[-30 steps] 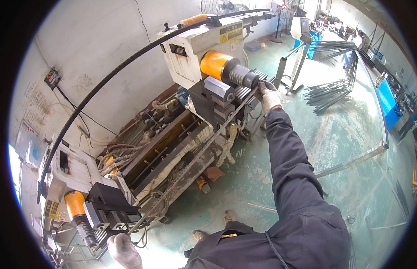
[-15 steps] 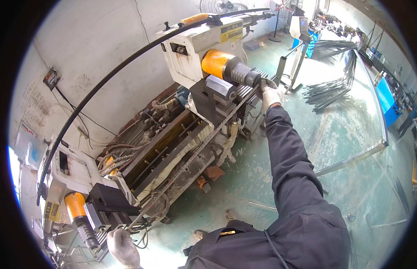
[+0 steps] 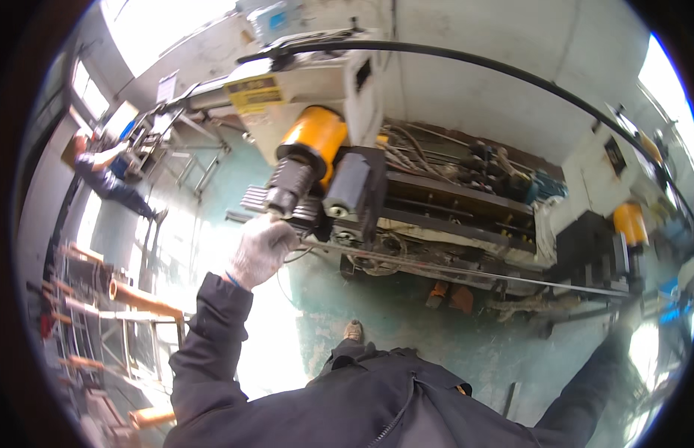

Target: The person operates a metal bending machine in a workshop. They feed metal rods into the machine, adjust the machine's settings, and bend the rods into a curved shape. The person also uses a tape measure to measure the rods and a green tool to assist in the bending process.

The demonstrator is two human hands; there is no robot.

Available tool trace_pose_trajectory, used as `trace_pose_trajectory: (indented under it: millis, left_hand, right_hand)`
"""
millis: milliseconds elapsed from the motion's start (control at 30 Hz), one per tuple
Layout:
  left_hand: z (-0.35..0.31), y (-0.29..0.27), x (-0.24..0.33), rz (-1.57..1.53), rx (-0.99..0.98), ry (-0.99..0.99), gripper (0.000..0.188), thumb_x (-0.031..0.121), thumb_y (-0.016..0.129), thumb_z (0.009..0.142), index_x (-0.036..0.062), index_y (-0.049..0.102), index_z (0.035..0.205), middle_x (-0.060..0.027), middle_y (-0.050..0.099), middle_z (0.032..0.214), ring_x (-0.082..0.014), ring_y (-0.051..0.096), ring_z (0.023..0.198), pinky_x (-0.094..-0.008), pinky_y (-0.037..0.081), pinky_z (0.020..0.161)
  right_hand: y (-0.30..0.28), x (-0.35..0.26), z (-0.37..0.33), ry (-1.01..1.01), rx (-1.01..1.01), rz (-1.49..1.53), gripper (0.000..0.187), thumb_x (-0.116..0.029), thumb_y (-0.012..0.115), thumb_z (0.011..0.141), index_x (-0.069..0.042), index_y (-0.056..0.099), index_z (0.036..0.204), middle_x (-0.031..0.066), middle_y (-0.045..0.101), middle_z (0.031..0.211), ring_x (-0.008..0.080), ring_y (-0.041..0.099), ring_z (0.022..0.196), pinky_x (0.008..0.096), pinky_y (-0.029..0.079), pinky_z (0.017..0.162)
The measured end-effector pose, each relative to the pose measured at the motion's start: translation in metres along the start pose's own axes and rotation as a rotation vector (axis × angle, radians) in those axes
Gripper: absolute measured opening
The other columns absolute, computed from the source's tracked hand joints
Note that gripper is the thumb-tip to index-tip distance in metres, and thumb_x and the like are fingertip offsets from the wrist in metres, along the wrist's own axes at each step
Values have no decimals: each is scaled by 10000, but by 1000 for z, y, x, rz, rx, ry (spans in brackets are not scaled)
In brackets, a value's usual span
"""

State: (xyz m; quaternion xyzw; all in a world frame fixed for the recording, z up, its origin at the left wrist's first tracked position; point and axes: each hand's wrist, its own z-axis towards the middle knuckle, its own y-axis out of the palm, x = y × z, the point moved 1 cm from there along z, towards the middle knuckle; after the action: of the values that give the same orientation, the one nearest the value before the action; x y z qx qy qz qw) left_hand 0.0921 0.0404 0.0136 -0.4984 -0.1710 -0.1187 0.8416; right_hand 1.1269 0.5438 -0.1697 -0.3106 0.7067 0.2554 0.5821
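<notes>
My left hand, in a pale knit glove, is closed with curled fingers at the left end of a long thin metal bar. It is just below the ribbed dark nose of the machine's left head, which has an orange cylinder. A grey clamp block is beside that nose. The bar runs along the machine's front to its right head. My right hand is near the bar's right end, below the second orange cylinder; motion blur hides its fingers.
A black hose arches over the machine. Hoses and fittings lie behind the machine bed. Another person stands far left by other equipment. Racks with brown rollers stand at left. Orange-brown pieces lie on the floor beneath the machine.
My view has swung left, bringing the left machine head to the middle and the right head to the edge. My hands are still near the same two heads; the right is now blurred.
</notes>
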Motion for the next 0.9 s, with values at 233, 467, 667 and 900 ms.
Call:
trace_pose_trajectory:
  millis: [233,467,667,900]
  left_hand:
    - [-7,-49,-83,105,-92,-162,164,224,855,931,68,818,967,-162,752,958,-396,743,906,-479,600,803]
    - [6,-54,-112,54,-117,-183,187,220,830,952,122,875,1105,-113,806,1064,-378,774,1022,-462,634,894]
    - [12,-47,-120,130,-151,-191,251,252,846,950,124,870,1164,-125,809,1100,-385,774,1053,-470,631,919]
    - [17,-53,-121,132,-179,-213,222,258,881,937,121,879,1112,-132,801,1060,-388,777,1001,-463,632,887]
  right_hand:
    - [39,-49,-89,-132,23,-78,457,-527,733,1124,-121,740,1335,32,752,1095,171,729,969,316,628,835]
    - [56,-77,-133,-34,-124,-58,627,-702,704,1073,-143,753,1353,27,754,1331,159,706,1148,338,600,928]
    - [55,-76,-88,-132,-550,-207,601,-579,514,1208,-150,687,1591,35,705,1616,167,630,1461,348,439,1197]
    - [46,-77,-60,-302,-780,-453,588,-469,437,1251,-78,633,1643,63,648,1694,206,544,1589,378,305,1352]
